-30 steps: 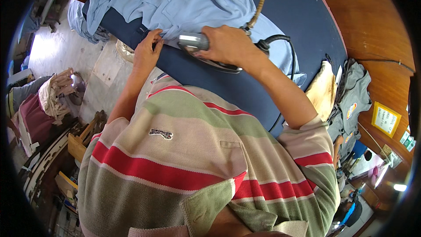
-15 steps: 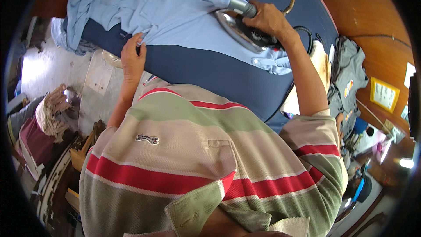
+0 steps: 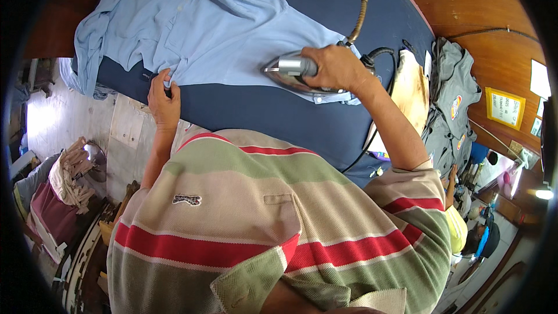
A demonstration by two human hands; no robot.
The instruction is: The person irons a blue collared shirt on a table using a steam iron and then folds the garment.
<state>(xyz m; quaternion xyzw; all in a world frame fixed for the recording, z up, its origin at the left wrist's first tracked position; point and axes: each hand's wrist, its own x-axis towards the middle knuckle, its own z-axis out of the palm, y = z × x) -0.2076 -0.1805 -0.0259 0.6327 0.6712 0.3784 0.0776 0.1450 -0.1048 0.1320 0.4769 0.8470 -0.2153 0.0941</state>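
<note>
Right grip (image 3: 334, 68) is wrapping iron (image 3: 286, 80); iron is sitting on shirt (image 3: 224, 40), along its near edge. Left grip (image 3: 165, 100) is pinching that edge farther left. Shirt is lying on navy surface (image 3: 273, 113), bunching at far side. Black cord (image 3: 378, 52) is running from iron's rear.

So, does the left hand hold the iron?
No, the right hand grips the clothes iron; the left hand touches the light-blue shirt.
</note>
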